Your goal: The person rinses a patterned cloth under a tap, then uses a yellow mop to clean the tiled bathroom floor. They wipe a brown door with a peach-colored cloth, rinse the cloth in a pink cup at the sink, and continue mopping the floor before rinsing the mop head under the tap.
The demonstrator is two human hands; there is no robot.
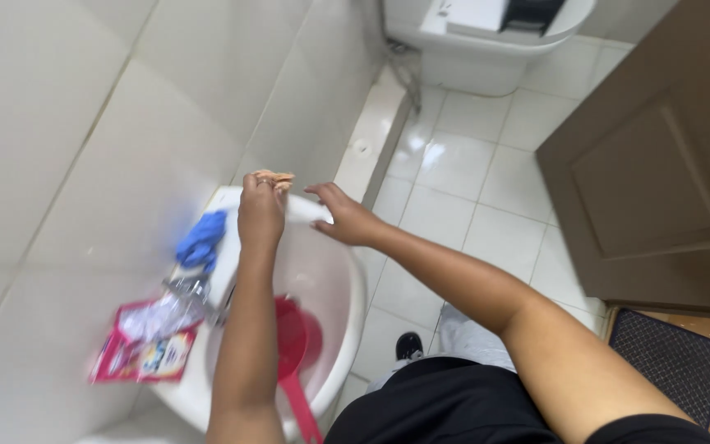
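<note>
Red scoop (pixel 293 345) behind forearm; packets (pixel 145 355) blurred.

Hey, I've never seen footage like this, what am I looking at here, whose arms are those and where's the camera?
There is no machine here. The one picture comes from a camera worn on a person's head, looking down, so the two bare arms are that person's own. They stand in a tiled bathroom at a white sink. The left hand is raised over the sink and pinches a small tan thing, too blurred to name. The right hand is open, fingers spread, by the sink's far rim. In the sink lies a red scoop with a handle. On its left edge lie a blue cloth and a red packet. A toilet stands beyond, a brown door to the right.
</note>
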